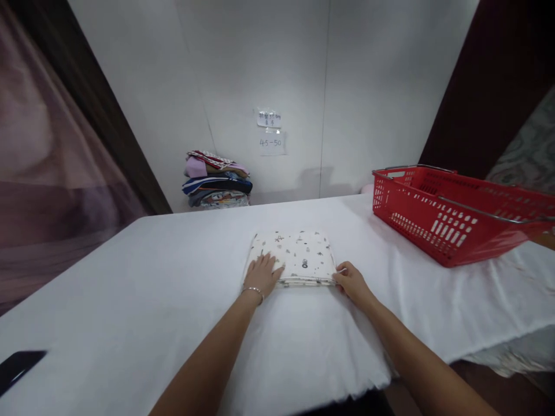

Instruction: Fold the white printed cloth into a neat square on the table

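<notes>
A white cloth (299,254) with small dark printed figures lies folded into a flat, layered rectangle on the white-covered table. My left hand (263,274), with a bracelet at the wrist, rests flat on its near left corner, fingers spread. At the near right corner, my right hand (350,282) pinches the cloth's edge between thumb and fingers. The folded layers show along the near edge between both hands.
A red plastic basket (433,214) with metal handles stands at the right. Folded clothes (218,180) are piled by the back wall, left of two paper notes (272,143). A dark flat object (19,367) lies at the left front. The table (130,289) has a white cloth cover.
</notes>
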The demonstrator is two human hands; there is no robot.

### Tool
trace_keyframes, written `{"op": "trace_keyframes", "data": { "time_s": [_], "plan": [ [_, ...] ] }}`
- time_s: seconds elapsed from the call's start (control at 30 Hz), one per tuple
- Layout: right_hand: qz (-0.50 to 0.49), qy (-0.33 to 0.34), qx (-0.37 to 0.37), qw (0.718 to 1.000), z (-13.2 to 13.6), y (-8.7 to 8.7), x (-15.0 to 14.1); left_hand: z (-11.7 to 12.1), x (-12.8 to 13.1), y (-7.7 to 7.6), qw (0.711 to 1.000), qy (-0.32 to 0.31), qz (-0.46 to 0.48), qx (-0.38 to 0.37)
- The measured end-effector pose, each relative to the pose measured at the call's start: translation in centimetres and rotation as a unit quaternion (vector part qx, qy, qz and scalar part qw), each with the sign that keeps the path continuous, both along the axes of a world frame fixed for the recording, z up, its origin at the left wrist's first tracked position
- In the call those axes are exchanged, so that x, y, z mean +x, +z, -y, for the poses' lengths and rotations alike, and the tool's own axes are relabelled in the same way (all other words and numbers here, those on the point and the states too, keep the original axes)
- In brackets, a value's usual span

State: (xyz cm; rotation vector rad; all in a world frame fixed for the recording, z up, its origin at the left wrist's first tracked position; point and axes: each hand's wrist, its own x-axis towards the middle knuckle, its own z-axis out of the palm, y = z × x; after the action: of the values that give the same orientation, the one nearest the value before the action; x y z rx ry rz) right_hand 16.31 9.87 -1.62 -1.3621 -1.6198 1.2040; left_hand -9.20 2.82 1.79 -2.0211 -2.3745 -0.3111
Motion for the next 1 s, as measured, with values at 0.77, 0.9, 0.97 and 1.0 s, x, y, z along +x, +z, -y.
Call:
{"op": "trace_keyframes", "data": {
  "time_s": [0.77, 0.9, 0.97, 1.0],
  "plan": [
    [0.300, 0.047, 0.288, 0.908, 0.5, 4.1, -0.6, -1.5, -3.3, -1.0, 0.991, 0.068, 0.007, -0.114],
    [0.330, 0.025, 0.251, 0.910, -2.1, 5.7, -2.6, -1.6, -3.3, -1.0, 0.992, 0.068, 0.012, -0.108],
    [0.360, 0.006, 0.186, 0.914, -3.4, 5.9, -3.4, -1.6, -3.4, -1.0, 0.992, 0.066, 0.014, -0.104],
    [0.371, 0.001, 0.155, 0.915, -4.0, 5.9, -3.6, -1.6, -3.4, -1.1, 0.993, 0.065, 0.015, -0.101]
  ]
}}
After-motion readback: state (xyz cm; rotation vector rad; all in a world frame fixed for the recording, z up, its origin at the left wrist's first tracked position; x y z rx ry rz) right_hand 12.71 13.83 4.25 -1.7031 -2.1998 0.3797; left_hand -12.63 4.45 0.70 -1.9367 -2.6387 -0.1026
